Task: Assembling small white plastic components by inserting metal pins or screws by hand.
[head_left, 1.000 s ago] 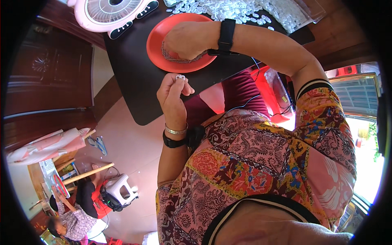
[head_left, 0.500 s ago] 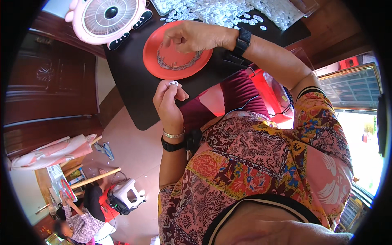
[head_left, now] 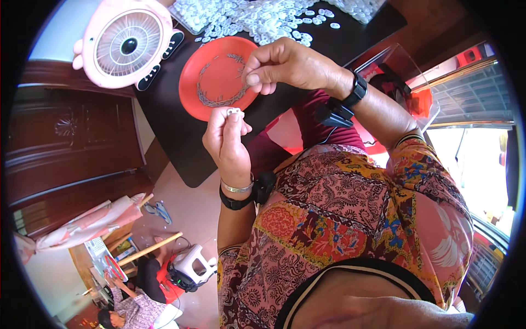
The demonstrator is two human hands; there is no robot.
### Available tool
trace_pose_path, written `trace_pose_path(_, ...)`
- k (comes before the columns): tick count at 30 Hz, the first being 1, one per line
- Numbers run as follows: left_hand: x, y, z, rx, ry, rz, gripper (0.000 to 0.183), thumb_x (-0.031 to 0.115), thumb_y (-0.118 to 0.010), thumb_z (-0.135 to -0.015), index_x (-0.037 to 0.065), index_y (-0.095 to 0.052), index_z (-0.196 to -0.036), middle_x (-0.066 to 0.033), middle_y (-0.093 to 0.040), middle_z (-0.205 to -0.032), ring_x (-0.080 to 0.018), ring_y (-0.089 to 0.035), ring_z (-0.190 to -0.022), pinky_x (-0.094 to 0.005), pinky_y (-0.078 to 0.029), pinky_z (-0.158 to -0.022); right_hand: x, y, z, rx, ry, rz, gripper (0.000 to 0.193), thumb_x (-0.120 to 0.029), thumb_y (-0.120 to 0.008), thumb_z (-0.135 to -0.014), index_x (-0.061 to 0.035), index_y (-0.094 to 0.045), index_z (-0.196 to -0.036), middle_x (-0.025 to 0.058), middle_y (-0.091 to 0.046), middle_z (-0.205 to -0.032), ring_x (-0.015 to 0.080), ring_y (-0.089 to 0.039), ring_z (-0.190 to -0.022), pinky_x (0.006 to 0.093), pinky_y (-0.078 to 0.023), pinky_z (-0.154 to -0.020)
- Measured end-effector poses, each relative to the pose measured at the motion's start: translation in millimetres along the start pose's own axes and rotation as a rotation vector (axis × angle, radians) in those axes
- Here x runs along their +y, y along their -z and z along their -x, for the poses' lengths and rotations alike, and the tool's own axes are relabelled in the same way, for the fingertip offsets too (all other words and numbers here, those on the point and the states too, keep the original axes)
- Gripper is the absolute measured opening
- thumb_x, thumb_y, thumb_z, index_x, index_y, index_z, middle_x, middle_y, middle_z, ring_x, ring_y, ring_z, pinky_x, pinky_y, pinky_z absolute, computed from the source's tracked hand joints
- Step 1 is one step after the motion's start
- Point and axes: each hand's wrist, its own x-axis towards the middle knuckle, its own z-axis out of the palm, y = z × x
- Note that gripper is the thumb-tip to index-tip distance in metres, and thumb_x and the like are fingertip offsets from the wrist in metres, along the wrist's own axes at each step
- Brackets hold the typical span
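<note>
Between the thumb and fingers of my left hand (head_left: 229, 143) is a small white oval plastic piece (head_left: 234, 111) with two dark holes, held up just below the plate. My right hand (head_left: 293, 67) is closed in a pinch at the right side of the red round plate (head_left: 219, 74); whatever sits between its fingertips, if anything, is too small to make out. Small thin grey pieces (head_left: 207, 100), like pins or screws, lie in a ring on the plate, partly covered by my right hand.
Many white oval pieces (head_left: 268, 24) are heaped at the far side of the black table (head_left: 186, 159). A pink fan (head_left: 129, 46) stands at the far left. A clear plastic box (head_left: 400, 66) is on the right. Another person (head_left: 137, 307) sits at the lower left.
My right hand has moved from over the plate to its right side, lower and nearer my left hand. My left hand keeps hold of the white piece. The view has shifted slightly.
</note>
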Motion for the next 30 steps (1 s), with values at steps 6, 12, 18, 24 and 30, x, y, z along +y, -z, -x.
trace_pose_path(6, 2.5, -7.8, 3.7, -0.031, 0.003, -0.077, 0.013, 0.007, -0.048, -0.089, -0.001, -0.052, -0.079, -0.0023, -0.047, -0.064, -0.0093, -0.044, -0.059, -0.0243, -0.041, -0.059, 0.2, -11.6, 10.5, 0.004, 0.024, 0.002, 0.024, -0.025, -0.061, -0.093, -0.0023, -0.066, -0.094, -0.0006, -0.063, -0.074, 0.0056, -0.059, -0.069, 0.0205, -0.049, -0.063)
trace_pose_path(12, 4.1, -6.3, 4.1, -0.086, 0.03, -0.124, 0.015, 0.009, -0.048, -0.088, 0.0, -0.05, -0.076, -0.0018, -0.046, -0.065, -0.0084, -0.042, -0.059, -0.0235, -0.04, -0.057, -2.1, -18.5, 12.4, -0.053, 0.042, 0.016, 0.027, -0.027, -0.06, -0.093, -0.0008, -0.065, -0.091, 0.0001, -0.06, -0.072, 0.0063, -0.057, -0.068, 0.022, -0.048, -0.062)
trace_pose_path(18, 2.1, -4.9, 4.5, -0.105, 0.018, -0.142, 0.016, 0.01, -0.048, -0.088, 0.001, -0.05, -0.075, -0.0014, -0.045, -0.065, -0.0077, -0.041, -0.059, -0.0229, -0.039, -0.056, 2.4, -23.1, 11.6, -0.088, 0.057, 0.024, 0.026, -0.026, -0.059, -0.093, -0.0006, -0.064, -0.089, 0.0, -0.058, -0.069, 0.0068, -0.054, -0.065, 0.0225, -0.047, -0.06)
trace_pose_path(24, -3.2, -4.2, 4.5, -0.075, -0.015, -0.102, 0.016, 0.008, -0.052, -0.089, 0.0, -0.049, -0.076, -0.0015, -0.048, -0.059, -0.0068, -0.043, -0.054, -0.0232, -0.034, -0.05, 4.9, -23.9, 11.5, -0.093, 0.059, 0.042, 0.025, -0.025, -0.06, -0.093, -0.0007, -0.064, -0.088, -0.0005, -0.058, -0.069, 0.0062, -0.054, -0.065, 0.0225, -0.047, -0.06)
trace_pose_path(30, -1.4, -3.6, 7.7, -0.098, -0.068, -0.387, 0.015, 0.009, -0.051, -0.088, -0.001, -0.05, -0.077, -0.002, -0.047, -0.061, -0.0088, -0.042, -0.055, -0.0244, -0.037, -0.053, 3.5, -21.2, 16.8, 0.017, 0.295, 0.427, 0.015, -0.015, -0.068, -0.085, -0.0008, -0.065, -0.083, 0.0063, -0.063, -0.07, 0.0157, -0.061, -0.063, 0.0268, -0.047, -0.058)
